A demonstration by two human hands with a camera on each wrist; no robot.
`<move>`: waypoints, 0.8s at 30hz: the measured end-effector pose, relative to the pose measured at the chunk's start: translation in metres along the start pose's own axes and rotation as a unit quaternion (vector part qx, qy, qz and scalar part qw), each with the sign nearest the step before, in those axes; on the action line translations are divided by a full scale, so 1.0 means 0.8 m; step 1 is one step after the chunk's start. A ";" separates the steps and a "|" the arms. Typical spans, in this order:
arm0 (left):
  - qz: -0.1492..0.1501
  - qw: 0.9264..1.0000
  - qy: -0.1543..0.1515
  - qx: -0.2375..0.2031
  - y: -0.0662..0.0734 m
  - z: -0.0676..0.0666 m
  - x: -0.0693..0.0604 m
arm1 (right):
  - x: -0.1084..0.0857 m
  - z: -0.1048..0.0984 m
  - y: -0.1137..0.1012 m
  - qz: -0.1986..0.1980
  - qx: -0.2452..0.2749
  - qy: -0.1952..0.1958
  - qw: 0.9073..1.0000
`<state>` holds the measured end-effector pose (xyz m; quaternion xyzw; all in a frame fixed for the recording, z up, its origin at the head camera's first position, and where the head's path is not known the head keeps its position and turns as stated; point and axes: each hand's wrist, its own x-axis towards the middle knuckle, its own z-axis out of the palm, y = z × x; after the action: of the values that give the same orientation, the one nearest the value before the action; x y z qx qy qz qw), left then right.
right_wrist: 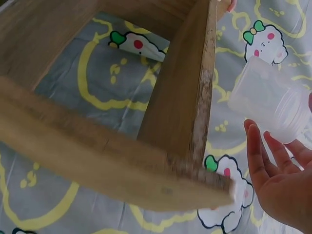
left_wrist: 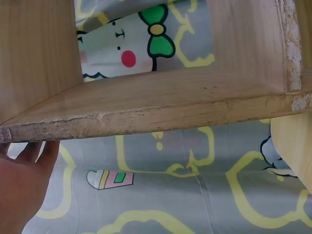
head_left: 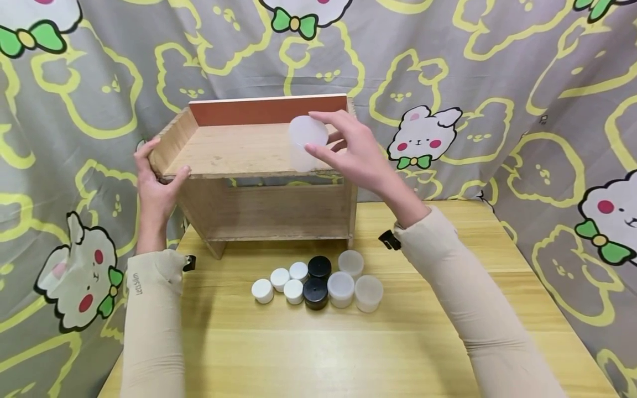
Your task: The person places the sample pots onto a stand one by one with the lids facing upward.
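A small wooden shelf (head_left: 239,149) with a reddish-brown back strip stands on the table. My left hand (head_left: 156,190) grips the shelf's upper left side board, fingers behind it and thumb in front. In the left wrist view part of the left hand (left_wrist: 24,183) shows at the board's edge. A translucent white plastic jar (head_left: 304,146) is pinched between the thumb and fingers of my right hand (head_left: 360,152), in front of the upper board's right end. The right wrist view shows the jar (right_wrist: 265,95) apart from the wood, with the right hand (right_wrist: 280,185) around its rim end.
In front of the shelf several small white jars (head_left: 262,291), two black-lidded jars (head_left: 316,293) and three translucent jars (head_left: 369,293) stand grouped on the wooden table (head_left: 298,359). A grey patterned curtain (head_left: 428,33) hangs close behind and at both sides.
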<state>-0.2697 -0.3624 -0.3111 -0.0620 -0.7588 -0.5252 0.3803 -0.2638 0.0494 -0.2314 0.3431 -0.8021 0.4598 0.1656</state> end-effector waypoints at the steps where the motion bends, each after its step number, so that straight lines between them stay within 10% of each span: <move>1: 0.000 1.000 -0.001 0.000 0.003 0.001 -0.001 | 0.005 0.004 0.000 0.001 0.002 0.000 1.000; 10: 0.006 1.000 -0.004 -0.012 -0.013 0.008 0.002 | 0.050 0.041 -0.005 0.024 -0.011 -0.006 1.000; 16: 0.008 0.999 -0.002 -0.035 0.009 0.010 -0.007 | 0.090 0.070 -0.009 0.039 0.006 -0.019 0.999; 24: 0.014 0.998 0.011 -0.061 -0.023 0.007 0.002 | 0.135 0.115 -0.008 0.062 -0.029 -0.024 0.997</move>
<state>-0.2825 -0.3663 -0.3245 -0.0894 -0.7200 -0.5659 0.3915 -0.3316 -0.0744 -0.2127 0.2988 -0.8389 0.4369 0.1270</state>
